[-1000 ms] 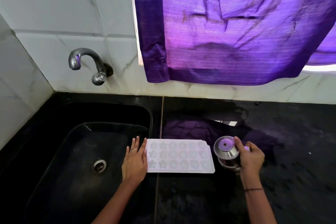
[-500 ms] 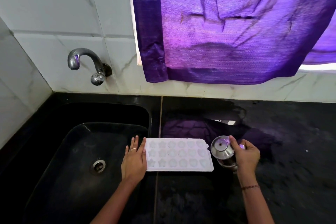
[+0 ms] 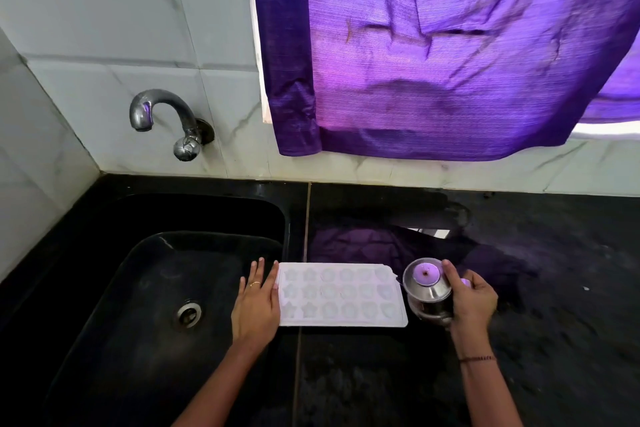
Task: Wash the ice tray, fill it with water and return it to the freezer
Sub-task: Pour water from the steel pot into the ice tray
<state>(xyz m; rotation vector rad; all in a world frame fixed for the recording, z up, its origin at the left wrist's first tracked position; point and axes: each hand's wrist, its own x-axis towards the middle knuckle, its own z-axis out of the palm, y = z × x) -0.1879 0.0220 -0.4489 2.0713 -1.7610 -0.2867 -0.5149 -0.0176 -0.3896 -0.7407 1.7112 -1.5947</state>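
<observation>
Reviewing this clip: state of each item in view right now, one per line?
Ice tray: flat on the counter beside the sink, moulds facing up.
Steel pot: tilted toward the tray, held.
Right hand: gripping the pot.
Left hand: flat against the tray's left edge.
Tap: no water running.
Sink: nothing inside.

I see a matt white plastic ice tray (image 3: 341,294), a polished steel pot (image 3: 428,291) mirroring purple, a glossy black stone counter (image 3: 540,288) and sink (image 3: 145,288), a shiny chrome tap (image 3: 162,118), smooth glazed marble-look tiles (image 3: 121,10), and ribbed, faintly shiny purple cloth (image 3: 450,62).
</observation>
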